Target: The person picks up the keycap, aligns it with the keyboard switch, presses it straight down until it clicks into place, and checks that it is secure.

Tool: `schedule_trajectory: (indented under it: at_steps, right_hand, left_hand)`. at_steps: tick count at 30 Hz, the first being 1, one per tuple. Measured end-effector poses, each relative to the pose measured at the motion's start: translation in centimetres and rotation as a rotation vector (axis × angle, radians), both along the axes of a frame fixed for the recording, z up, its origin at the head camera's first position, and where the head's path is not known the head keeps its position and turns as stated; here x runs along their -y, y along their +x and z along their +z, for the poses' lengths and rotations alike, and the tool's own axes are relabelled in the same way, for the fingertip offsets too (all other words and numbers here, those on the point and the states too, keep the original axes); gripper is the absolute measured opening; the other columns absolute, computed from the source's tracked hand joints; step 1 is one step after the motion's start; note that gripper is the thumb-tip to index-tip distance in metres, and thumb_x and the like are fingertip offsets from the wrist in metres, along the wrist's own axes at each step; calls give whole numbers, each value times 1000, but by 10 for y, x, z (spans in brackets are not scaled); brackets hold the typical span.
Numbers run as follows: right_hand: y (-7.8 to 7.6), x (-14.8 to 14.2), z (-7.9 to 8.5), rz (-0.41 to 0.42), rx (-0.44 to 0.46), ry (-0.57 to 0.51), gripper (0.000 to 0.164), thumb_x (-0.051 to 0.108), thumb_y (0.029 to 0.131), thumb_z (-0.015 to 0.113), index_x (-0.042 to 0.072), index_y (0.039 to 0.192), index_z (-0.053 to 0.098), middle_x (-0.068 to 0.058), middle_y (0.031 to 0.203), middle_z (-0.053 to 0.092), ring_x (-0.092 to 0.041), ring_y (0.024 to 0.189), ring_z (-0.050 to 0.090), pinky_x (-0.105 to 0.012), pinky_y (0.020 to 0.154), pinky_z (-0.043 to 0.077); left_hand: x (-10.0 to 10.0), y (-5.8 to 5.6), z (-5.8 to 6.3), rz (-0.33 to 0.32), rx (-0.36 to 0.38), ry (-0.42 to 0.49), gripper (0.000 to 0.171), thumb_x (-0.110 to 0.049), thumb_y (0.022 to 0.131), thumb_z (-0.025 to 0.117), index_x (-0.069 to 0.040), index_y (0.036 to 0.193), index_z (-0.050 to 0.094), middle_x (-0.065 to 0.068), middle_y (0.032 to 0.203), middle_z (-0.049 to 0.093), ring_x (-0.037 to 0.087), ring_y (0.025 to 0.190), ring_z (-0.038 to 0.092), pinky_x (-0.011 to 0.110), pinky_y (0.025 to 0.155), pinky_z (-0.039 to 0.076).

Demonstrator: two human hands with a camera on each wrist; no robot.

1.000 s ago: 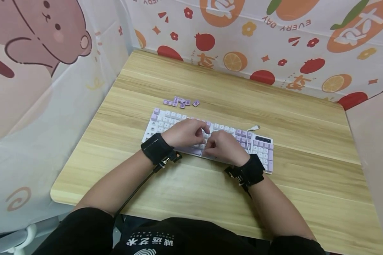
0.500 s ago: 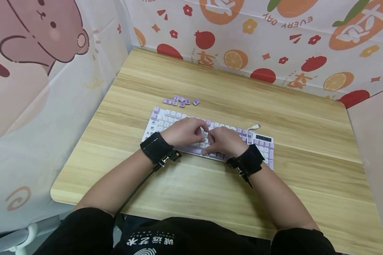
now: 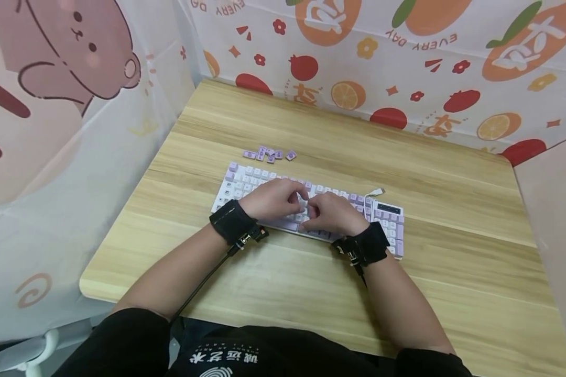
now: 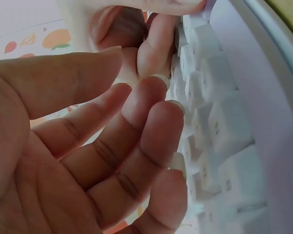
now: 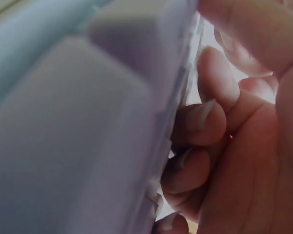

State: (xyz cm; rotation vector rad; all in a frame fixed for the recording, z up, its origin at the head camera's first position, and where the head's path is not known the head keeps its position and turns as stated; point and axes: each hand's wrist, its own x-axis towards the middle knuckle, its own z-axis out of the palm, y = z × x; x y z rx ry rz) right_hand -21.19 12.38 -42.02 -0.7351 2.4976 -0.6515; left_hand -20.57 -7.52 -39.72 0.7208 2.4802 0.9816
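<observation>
A white and lilac keyboard [image 3: 311,187] lies at a slant on the table, with both hands close together over its middle. My left hand [image 3: 274,199] has its bent, relaxed fingers resting at the white keys [image 4: 229,122], thumb apart and nothing between them. To its right, my right hand [image 3: 335,213] bends its fingers over the keys, and its thumb touches the lilac keys along the near edge. The right wrist view has the right fingers [image 5: 200,122] beside blurred lilac keys [image 5: 63,131]. The keys under both palms are hidden.
Several loose lilac keycaps [image 3: 261,153] lie beyond the keyboard's left part. A white cable [image 3: 373,193] with its plug lies across the right part. The wooden table [image 3: 283,283] meets a fruit-print curtain [image 3: 344,57] behind and a bear-print curtain [image 3: 75,131] at left.
My right hand and wrist lifted slightly away from the near edge, then lowered a little. The left hand stays about where it was. The head view has tilted slightly.
</observation>
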Motion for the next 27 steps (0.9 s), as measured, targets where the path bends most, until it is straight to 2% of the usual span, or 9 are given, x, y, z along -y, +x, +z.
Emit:
schedule_trajectory:
  at_steps: [6,13,21,24,27]
  right_hand:
    - [1,2,1,-17,5,-45,43,54,80,75,18,66,57,4,62,55,-15,57,52,-30,53,41]
    - [3,-2,3,-94,64,-107,46,57,82,71,16,67,56,3,62,51,-17,55,50,-31,52,39]
    - [8,-5,4,-97,89,-119,48,57,85,68,16,66,54,4,61,46,-17,57,48,-32,57,38]
    - [9,-6,3,-92,87,-119,48,58,85,68,16,66,54,4,61,46,-17,58,48,-32,58,39]
    - [10,-7,3,-94,92,-128,47,58,85,68,16,66,55,3,61,47,-18,57,49,-32,57,40]
  left_hand:
    - [17,-4,6,84,-35,-21,23,-18,92,67,-9,114,68,-1,80,68,14,69,60,30,63,49]
    - [52,-24,21,201,-107,-108,22,-17,92,67,-8,112,70,5,82,65,19,72,58,33,66,46]
    - [85,-42,29,336,-97,-232,26,-16,93,65,-7,118,67,9,95,64,24,83,56,35,72,44]
    - [92,-49,30,359,-100,-278,27,-15,93,65,-6,118,66,10,95,63,26,83,56,36,73,43]
    - [96,-56,30,349,-124,-330,29,-13,92,65,-4,120,65,12,98,63,27,86,56,38,77,44]
